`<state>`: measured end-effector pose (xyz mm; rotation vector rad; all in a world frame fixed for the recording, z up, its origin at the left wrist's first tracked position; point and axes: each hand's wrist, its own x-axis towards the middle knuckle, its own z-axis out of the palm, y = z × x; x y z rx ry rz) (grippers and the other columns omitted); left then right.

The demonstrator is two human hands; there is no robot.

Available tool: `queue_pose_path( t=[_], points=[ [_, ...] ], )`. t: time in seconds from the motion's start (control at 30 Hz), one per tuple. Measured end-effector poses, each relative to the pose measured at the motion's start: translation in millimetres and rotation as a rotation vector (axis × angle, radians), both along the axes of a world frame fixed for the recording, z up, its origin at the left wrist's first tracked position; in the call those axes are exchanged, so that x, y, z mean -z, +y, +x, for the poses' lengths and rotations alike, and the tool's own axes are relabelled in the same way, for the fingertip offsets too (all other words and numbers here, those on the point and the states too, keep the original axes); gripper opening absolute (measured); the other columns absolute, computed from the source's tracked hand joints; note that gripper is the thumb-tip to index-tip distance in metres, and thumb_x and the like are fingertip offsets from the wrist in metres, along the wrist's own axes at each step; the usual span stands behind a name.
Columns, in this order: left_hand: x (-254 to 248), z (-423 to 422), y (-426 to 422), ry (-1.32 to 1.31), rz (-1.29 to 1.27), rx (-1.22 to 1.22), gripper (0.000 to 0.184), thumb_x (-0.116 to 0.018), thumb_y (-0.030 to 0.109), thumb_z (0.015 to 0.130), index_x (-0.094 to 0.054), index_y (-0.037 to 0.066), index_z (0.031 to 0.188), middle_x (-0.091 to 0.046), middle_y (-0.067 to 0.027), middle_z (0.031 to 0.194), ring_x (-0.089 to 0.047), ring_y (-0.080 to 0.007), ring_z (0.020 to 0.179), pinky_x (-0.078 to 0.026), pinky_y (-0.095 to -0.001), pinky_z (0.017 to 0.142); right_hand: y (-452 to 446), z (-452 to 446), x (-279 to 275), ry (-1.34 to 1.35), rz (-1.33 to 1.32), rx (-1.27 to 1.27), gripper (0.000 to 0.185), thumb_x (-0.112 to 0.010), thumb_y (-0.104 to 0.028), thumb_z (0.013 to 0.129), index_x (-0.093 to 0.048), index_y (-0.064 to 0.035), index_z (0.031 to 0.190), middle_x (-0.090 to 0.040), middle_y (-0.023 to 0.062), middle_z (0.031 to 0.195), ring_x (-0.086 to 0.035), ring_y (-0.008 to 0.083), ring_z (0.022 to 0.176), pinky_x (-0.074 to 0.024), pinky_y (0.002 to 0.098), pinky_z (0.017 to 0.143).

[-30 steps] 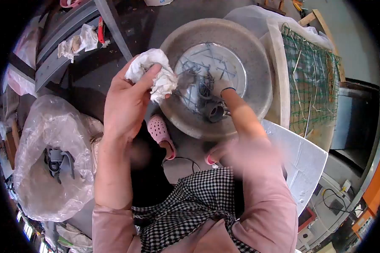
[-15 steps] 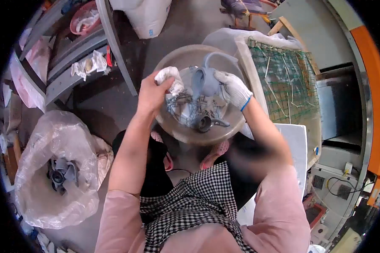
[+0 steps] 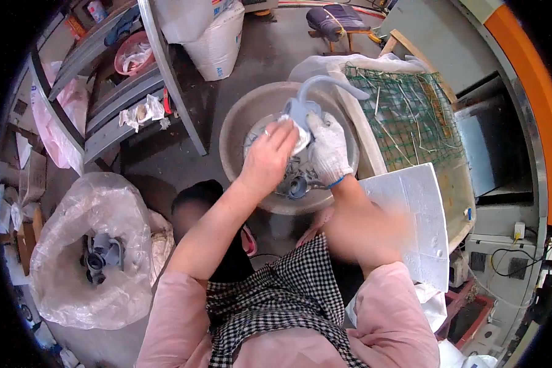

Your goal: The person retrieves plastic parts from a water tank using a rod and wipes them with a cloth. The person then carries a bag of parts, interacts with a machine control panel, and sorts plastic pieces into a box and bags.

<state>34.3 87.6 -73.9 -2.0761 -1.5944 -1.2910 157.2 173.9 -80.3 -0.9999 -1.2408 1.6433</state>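
Observation:
A grey plastic part with a curved handle (image 3: 319,84) is held over the basin in my right hand (image 3: 330,150), which wears a white knit glove with a blue cuff edge. Bare and closed on a white cloth (image 3: 303,138), my left hand (image 3: 267,156) presses it against the near side of that part. Below both hands is the wide round basin (image 3: 230,153), where another grey plastic part (image 3: 298,186) lies among thin grey scraps. My hands hide much of what the basin holds.
On the left, a clear plastic bag (image 3: 129,300) stands open with several grey parts (image 3: 104,253) inside. A grey metal rack (image 3: 172,80) rises behind it. To the right are a white foam board (image 3: 414,221) and a tub topped with green netting (image 3: 405,116).
My left hand has moved right with the cloth, from apart to touching the grey part. My right hand has turned the part, and its handle now points to the right.

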Motion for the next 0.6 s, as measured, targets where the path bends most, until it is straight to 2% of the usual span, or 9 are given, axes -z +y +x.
queue_pose_path(
  t=[0.1, 0.17, 0.2, 0.3, 0.37, 0.4, 0.43, 0.57, 0.6],
  points=[
    [-1, 1, -2, -0.07, -0.028, 0.026, 0.04, -0.057, -0.01, 0.066, -0.063, -0.002, 0.105, -0.063, -0.0155, 0.107, -0.059, -0.0331, 0.096, -0.051, -0.0404, 0.08, -2, 4, -23, 0.044, 0.075, 0.023, 0.026, -0.057, -0.024, 0.093, -0.061, 0.001, 0.099, -0.064, 0.0094, 0.088, -0.057, 0.0147, 0.08, -0.0456, 0.0297, 0.074],
    [-11, -1, 8, -0.078, 0.037, -0.034, 0.042, -0.057, -0.011, 0.065, -0.063, -0.002, 0.105, -0.063, -0.0155, 0.107, -0.059, -0.0333, 0.097, -0.051, -0.0402, 0.081, -9, 6, -25, 0.179, -0.079, 0.021, 0.024, -0.056, -0.022, 0.093, -0.061, 0.0002, 0.1, -0.064, 0.01, 0.088, -0.058, 0.0154, 0.081, -0.0455, 0.0301, 0.075],
    [-21, -2, 13, -0.072, 0.044, -0.055, 0.042, -0.057, -0.01, 0.065, -0.063, -0.002, 0.106, -0.063, -0.0155, 0.107, -0.058, -0.0333, 0.097, -0.05, -0.0402, 0.082, -10, 8, -20, -0.068, 0.254, 0.016, 0.023, -0.056, -0.022, 0.093, -0.06, -0.0001, 0.101, -0.064, 0.0092, 0.09, -0.059, 0.0161, 0.082, -0.0459, 0.0305, 0.075],
    [-16, 8, 10, -0.028, 0.02, -0.062, 0.041, -0.058, -0.01, 0.066, -0.063, -0.002, 0.105, -0.062, -0.016, 0.108, -0.057, -0.0333, 0.098, -0.05, -0.0401, 0.083, -5, 17, -4, -0.459, 0.671, -0.011, 0.022, -0.055, -0.019, 0.094, -0.058, -0.0007, 0.105, -0.064, 0.0082, 0.096, -0.06, 0.0185, 0.086, -0.0471, 0.0311, 0.078],
    [-7, 11, -3, 0.072, -0.082, 0.025, 0.042, -0.059, -0.009, 0.065, -0.063, -0.002, 0.106, -0.061, -0.0161, 0.109, -0.056, -0.0339, 0.101, -0.05, -0.0399, 0.084, 1, 14, -16, 0.138, -0.027, 0.012, 0.03, -0.05, -0.017, 0.096, -0.056, 0.0017, 0.118, -0.062, 0.0119, 0.11, -0.061, 0.0234, 0.098, -0.0493, 0.0366, 0.082],
    [-3, 8, -11, 0.035, -0.148, 0.048, 0.038, -0.06, -0.01, 0.067, -0.065, 0.0, 0.104, -0.063, -0.0144, 0.105, -0.06, -0.0298, 0.097, -0.051, -0.0368, 0.082, 7, 14, -21, 0.386, -0.177, 0.052, 0.031, -0.05, -0.018, 0.097, -0.055, 0.0021, 0.12, -0.061, 0.013, 0.113, -0.061, 0.023, 0.101, -0.049, 0.0354, 0.086],
    [2, 5, -15, 0.037, -0.147, 0.053, 0.038, -0.06, -0.01, 0.067, -0.065, 0.0, 0.104, -0.063, -0.0144, 0.105, -0.06, -0.0298, 0.097, -0.051, -0.0368, 0.082, 4, 16, -27, 0.387, -0.175, 0.057, 0.031, -0.05, -0.018, 0.097, -0.055, 0.0021, 0.12, -0.061, 0.013, 0.113, -0.061, 0.023, 0.101, -0.049, 0.0354, 0.086],
    [-17, -6, -15, -0.634, -0.033, -0.269, 0.029, -0.058, -0.015, 0.077, -0.068, 0.001, 0.1, -0.066, -0.0101, 0.095, -0.064, -0.0187, 0.086, -0.05, -0.0295, 0.079, 0, 18, -34, 0.365, -0.071, 0.066, 0.035, -0.051, -0.018, 0.098, -0.051, 0.0017, 0.126, -0.058, 0.0131, 0.119, -0.058, 0.0218, 0.106, -0.0475, 0.035, 0.091],
    [-26, -8, -15, -0.625, -0.08, -0.286, 0.031, -0.057, -0.016, 0.077, -0.067, 0.0, 0.102, -0.066, -0.01, 0.096, -0.063, -0.0183, 0.089, -0.049, -0.0287, 0.08, -2, 17, -34, 0.337, -0.058, 0.085, 0.029, -0.054, -0.019, 0.096, -0.054, -0.0003, 0.118, -0.061, 0.0103, 0.108, -0.059, 0.0188, 0.095, -0.0484, 0.0329, 0.082]
  ],
)
